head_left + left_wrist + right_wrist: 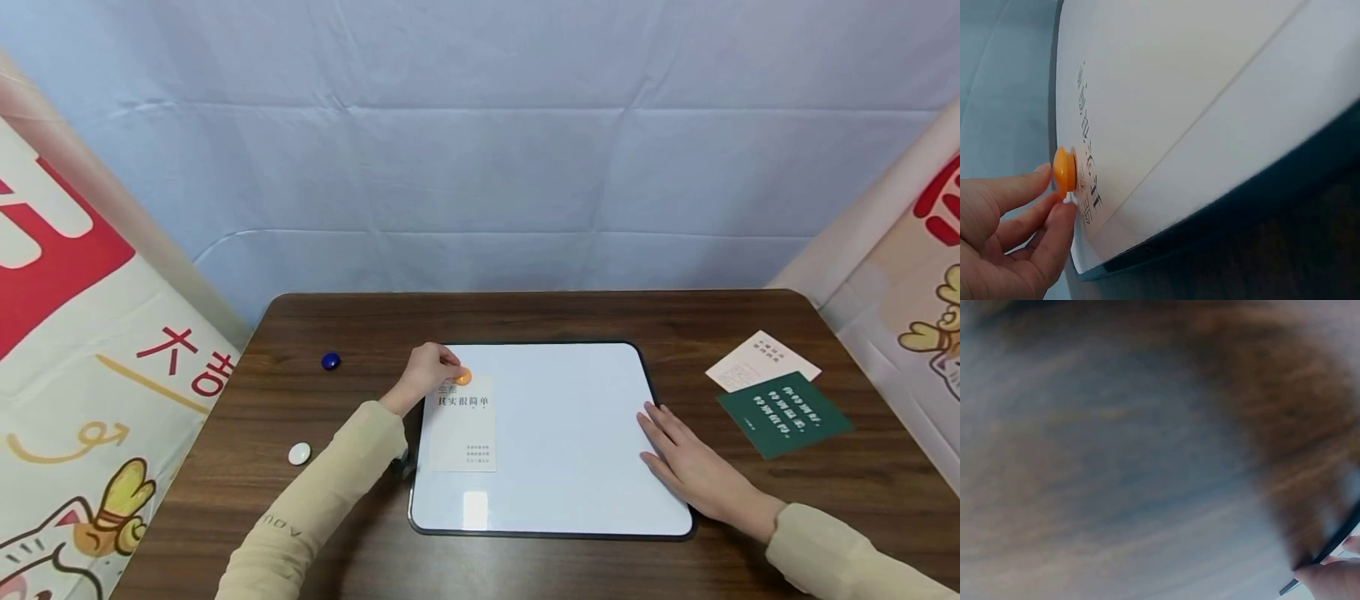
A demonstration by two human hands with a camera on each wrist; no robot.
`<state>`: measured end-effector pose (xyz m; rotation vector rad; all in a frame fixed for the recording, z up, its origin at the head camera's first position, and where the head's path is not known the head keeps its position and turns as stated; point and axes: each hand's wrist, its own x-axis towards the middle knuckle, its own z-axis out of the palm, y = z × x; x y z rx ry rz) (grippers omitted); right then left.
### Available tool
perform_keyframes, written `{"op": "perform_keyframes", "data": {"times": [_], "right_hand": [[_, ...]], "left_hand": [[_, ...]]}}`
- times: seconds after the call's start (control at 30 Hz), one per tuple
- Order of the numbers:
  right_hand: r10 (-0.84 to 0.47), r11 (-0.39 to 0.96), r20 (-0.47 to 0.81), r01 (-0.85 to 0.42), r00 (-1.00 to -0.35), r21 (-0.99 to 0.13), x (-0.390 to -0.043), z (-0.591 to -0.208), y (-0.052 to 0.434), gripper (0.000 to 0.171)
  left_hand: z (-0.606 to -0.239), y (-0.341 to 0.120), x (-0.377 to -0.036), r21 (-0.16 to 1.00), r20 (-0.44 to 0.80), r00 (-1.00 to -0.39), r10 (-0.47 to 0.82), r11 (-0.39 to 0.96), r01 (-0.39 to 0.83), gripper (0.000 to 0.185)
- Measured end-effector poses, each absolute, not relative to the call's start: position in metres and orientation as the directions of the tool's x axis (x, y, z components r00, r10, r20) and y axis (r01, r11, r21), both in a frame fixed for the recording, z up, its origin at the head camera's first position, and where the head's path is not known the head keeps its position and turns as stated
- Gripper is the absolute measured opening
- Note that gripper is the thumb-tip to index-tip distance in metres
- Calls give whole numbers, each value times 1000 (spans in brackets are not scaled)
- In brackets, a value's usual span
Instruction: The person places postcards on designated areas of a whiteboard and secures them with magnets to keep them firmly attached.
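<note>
A white magnetic board point(570, 433) with a dark rim lies flat on the brown table point(525, 317). A cream card point(463, 433) with printed characters lies on the board's left part. My left hand point(429, 373) pinches an orange round magnet point(462, 377) that sits on the card's top edge. In the left wrist view its fingertips point(1054, 212) hold the orange magnet point(1064, 170) against the card point(1166, 94). My right hand point(686, 467) rests flat, fingers straight, on the board's right edge; the right wrist view shows only a fingertip point(1329, 578) by the rim.
A blue magnet point(331, 361) and a white magnet point(299, 452) lie on the table left of the board. A green card point(783, 414) and a pale card point(761, 360) lie at the right. Printed banners stand at both sides and a pale blue cloth hangs behind.
</note>
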<state>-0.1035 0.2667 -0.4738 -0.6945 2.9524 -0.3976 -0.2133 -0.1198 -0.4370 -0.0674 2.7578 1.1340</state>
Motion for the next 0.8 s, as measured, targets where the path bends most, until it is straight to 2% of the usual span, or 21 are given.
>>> {"op": "perform_keyframes", "data": {"times": [0.27,0.43,0.8], "right_hand": [[-451,862,-21,-430,-892,-269,-104,-474,267,62],[-453,861,-23,-431,-891,-272,-104,-475,267,62],[-445,868,-38,-420,-895,-265,-104,-471,266,63]], "left_hand": [[-429,-127,-199,661,-94,-992,78,751,-4,33],[-426,-135,-187,588,-44,-989,140,804,88,43],[-430,-152,-158,455,-67,-954,291,860,231,71]]}}
